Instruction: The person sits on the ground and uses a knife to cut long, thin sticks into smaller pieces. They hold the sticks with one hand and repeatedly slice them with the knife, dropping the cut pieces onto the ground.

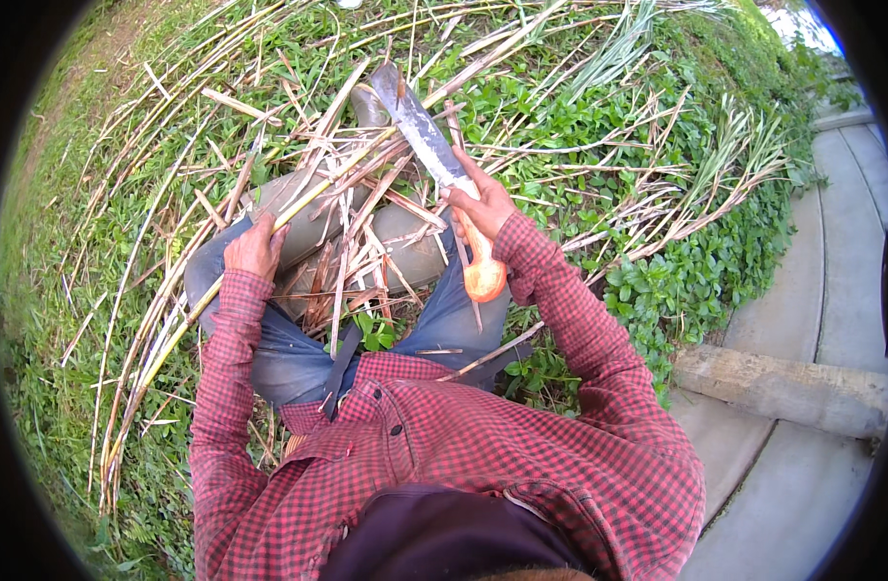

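My left hand (pixel 254 250) is closed around a long yellowish cane stalk (pixel 332 176), which slants from the lower left up across my legs. In my right hand (pixel 484 201) is a machete (pixel 420 134) with a wide grey blade and an orange-brown wooden handle (pixel 482 276). The blade points away from me, up and to the left. Its middle lies over or against the stalk; whether they touch I cannot tell. Split strips and peelings (pixel 352 257) are heaped over my boots (pixel 400 242) and between my legs.
Long thin stalks (pixel 144 368) lie on the grass to my left. More dry strips and green leaf bundles (pixel 744 155) are spread on the right. Beyond them runs a grey concrete path (pixel 792 281) with a wooden beam (pixel 782 387) across it.
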Available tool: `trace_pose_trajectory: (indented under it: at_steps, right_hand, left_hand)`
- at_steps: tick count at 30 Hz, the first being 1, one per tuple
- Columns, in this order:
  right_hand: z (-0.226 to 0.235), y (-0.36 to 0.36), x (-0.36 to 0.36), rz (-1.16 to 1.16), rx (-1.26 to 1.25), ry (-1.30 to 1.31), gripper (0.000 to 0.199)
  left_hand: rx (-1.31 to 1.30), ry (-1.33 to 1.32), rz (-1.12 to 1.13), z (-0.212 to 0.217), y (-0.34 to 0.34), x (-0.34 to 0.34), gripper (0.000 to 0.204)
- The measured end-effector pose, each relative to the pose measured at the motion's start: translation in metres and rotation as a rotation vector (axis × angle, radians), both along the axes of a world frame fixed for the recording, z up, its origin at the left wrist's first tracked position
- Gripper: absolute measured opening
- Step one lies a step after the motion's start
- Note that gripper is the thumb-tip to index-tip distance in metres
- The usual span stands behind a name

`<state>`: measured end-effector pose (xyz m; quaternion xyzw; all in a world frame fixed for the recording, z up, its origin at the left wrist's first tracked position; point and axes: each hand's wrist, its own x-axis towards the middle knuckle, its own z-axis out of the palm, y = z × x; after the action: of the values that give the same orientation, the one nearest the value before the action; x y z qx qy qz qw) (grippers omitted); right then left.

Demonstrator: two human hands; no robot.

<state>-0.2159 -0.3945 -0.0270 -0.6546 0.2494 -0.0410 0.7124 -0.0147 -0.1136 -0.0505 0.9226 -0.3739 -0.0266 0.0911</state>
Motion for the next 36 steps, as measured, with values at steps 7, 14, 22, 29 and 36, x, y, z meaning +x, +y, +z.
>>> trace_pose_trajectory:
  at_steps: [7, 14, 22, 29, 36]
  right_hand:
    - [0.010, -0.054, 0.007, -0.272, 0.063, 0.034, 0.071]
    - [-0.001, 0.033, 0.011, 0.193, 0.212, 0.097, 0.072]
    - [0.000, -0.038, 0.033, -0.241, 0.032, 0.071, 0.072]
    - [0.023, 0.024, -0.001, 0.112, 0.146, 0.181, 0.068]
    - [0.042, -0.082, 0.007, -0.240, -0.071, 0.184, 0.074]
  left_hand:
    - [0.024, 0.250, 0.034, 0.011, -0.002, 0.008, 0.046]
    - [0.083, 0.165, 0.044, 0.010, 0.001, -0.001, 0.045]
    - [0.051, -0.056, 0.052, -0.007, -0.004, -0.012, 0.034]
    - [-0.010, 0.447, -0.044, -0.017, 0.019, 0.001, 0.042]
    - [0.113, 0.245, 0.013, 0.001, 0.014, -0.025, 0.041]
